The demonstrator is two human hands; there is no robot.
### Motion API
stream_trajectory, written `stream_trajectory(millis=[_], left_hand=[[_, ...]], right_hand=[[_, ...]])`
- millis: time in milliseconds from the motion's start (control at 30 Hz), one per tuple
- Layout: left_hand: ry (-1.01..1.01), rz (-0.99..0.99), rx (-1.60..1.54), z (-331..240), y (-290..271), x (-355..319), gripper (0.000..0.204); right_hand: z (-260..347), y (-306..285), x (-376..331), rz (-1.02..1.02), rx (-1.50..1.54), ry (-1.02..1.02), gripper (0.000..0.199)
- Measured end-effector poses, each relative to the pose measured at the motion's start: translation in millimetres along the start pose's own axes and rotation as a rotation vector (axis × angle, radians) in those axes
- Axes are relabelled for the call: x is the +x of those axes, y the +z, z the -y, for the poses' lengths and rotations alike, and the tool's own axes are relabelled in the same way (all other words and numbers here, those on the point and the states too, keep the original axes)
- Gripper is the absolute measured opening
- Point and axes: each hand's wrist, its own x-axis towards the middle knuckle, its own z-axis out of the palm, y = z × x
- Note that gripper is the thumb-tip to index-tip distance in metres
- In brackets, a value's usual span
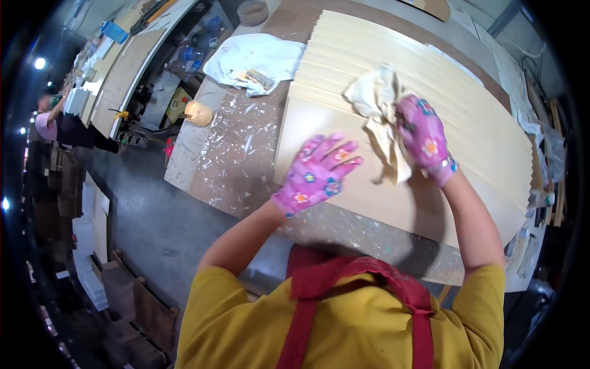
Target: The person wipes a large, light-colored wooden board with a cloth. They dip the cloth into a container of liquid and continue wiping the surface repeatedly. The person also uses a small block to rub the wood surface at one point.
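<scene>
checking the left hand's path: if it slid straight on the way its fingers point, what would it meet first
The left hand lies flat on the pale wooden board, fingers pointing up and to the right. Sliding on, it would probably first meet the crumpled cloth held by the right hand, though the exact line is hard to judge.

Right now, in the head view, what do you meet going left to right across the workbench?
Round tan container → white crumpled cloth → left hand flat on the pale board → cream rag → right hand gripping the rag.
</scene>
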Motion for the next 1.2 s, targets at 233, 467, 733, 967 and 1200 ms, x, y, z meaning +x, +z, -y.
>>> stream_trajectory(millis=[233,467,733,967,1200], left_hand=[[-0.076,0.087,-0.007,13.5,1.6,-19.4,0.052],[-0.079,0.046,0.084,18.7,5.9,-25.2,0.052],[-0.083,0.090,0.060,11.5,4.7,-20.1,0.054],[-0.113,-0.003,0.179,-4.1,19.0,-11.9,0.048],[0.249,0.201,-0.101,-122.8,62.3,76.2,0.035]], right_hand=[[95.6,76.3,121.4,-0.002,0.128,-0.208,0.016],[30.2,26.5,51.3,0.075,0.140,-0.104,0.015],[-113.8,-108.3,-156.0,0.188,-0.145,0.374,0.030],[10.5,-14.8,5.7,0.203,0.078,0.225,0.017],[-12.6,-21.2,-7.5,0.102,-0.032,0.017,0.020]])
